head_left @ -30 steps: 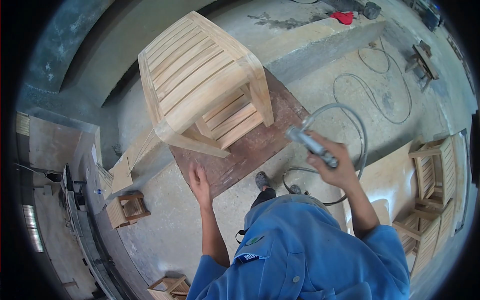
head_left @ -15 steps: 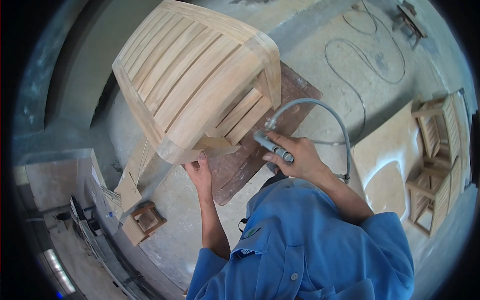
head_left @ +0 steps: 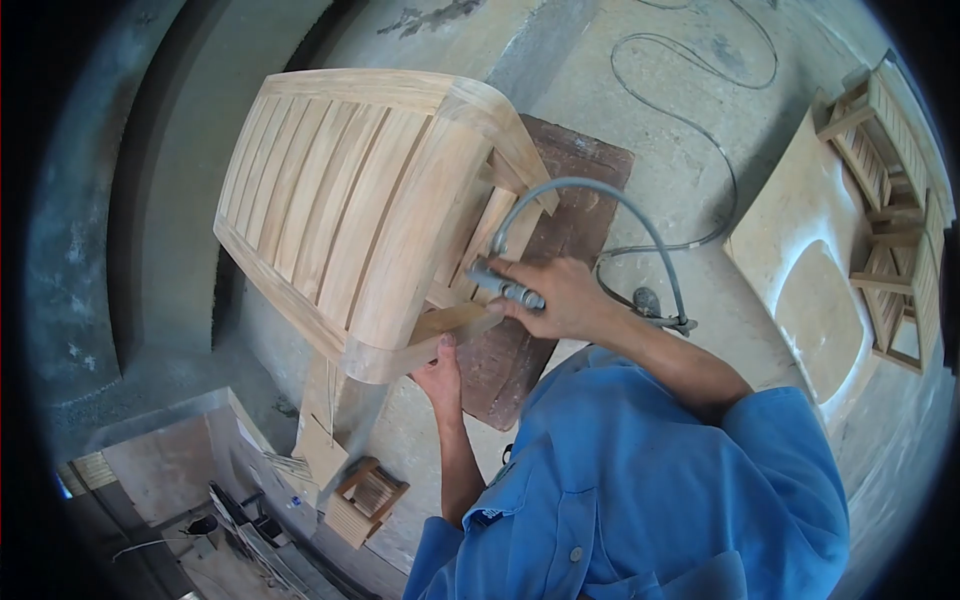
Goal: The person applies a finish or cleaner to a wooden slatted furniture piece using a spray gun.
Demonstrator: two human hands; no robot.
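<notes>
**A:** Where is the slatted wooden chair [head_left: 340, 200] sitting?

**B:** It is lying tipped over on the left edge of the reddish board [head_left: 575, 190], which is on the concrete floor [head_left: 700, 120].

**A:** And the hands?

**B:** The right hand [head_left: 560, 300] is clamping its fingers round a pneumatic tool [head_left: 503, 288]. The left hand [head_left: 442, 378] is bracing the armrest end [head_left: 450, 325]. Its fingers are hiding behind the wood, so I cannot tell their spread.

**A:** Handling?

**B:** It is probably stiff and fairly heavy. The solid frame rails are looking safer to grip than the thin slats.
</notes>
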